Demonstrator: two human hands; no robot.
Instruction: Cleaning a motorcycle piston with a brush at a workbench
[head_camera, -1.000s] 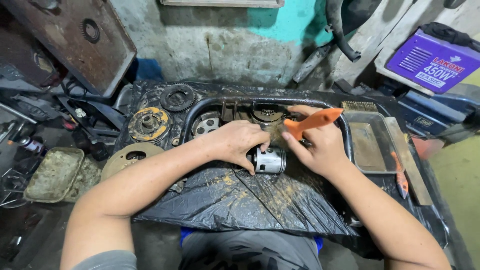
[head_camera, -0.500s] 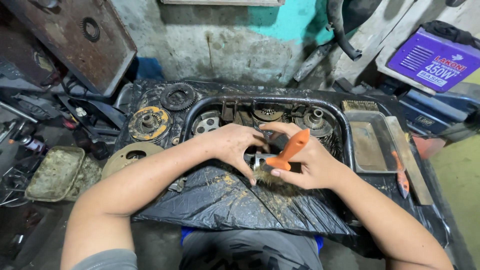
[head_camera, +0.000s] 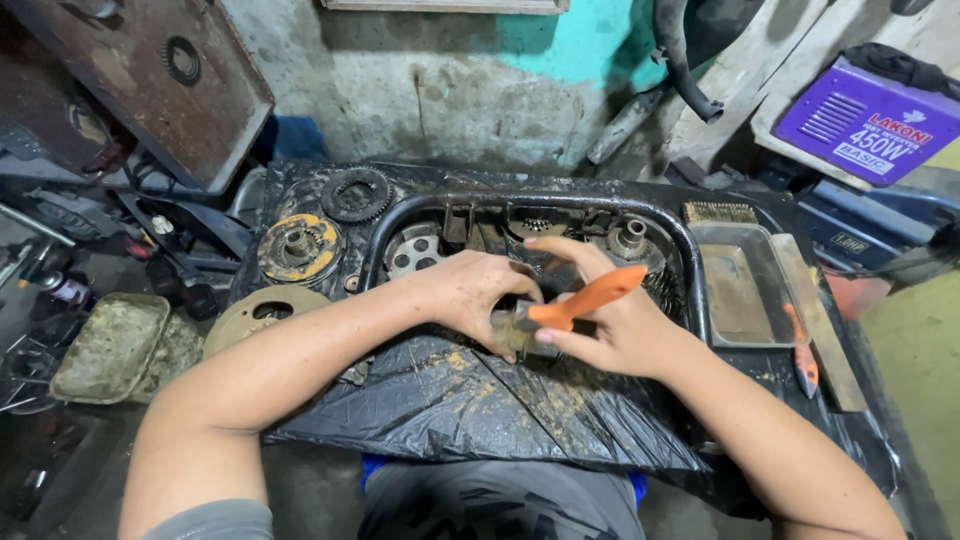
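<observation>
Scrubbing step, by the look of it — at frame centre the left hand (head_camera: 470, 295) cups a small part (head_camera: 512, 330), mostly hidden, over the black sheet (head_camera: 450, 400). The right hand (head_camera: 610, 330) grips an orange-handled brush (head_camera: 585, 300) against it; turning the part seems called for.

A plastic sheet (head_camera: 450, 400) lies over the near part of the tabletop (head_camera: 880, 440). Above it the left hand (head_camera: 478, 298) and right hand (head_camera: 610, 325) meet at the middle, the brush (head_camera: 585, 300) in the right one. Behind them runs a curved bar (head_camera: 520, 203), with a gear (head_camera: 356, 193) and a round disc (head_camera: 298, 247) to its left. A metal tray (head_camera: 745, 285) sits right of the hands, a flat dish (head_camera: 108, 347) far left.
</observation>
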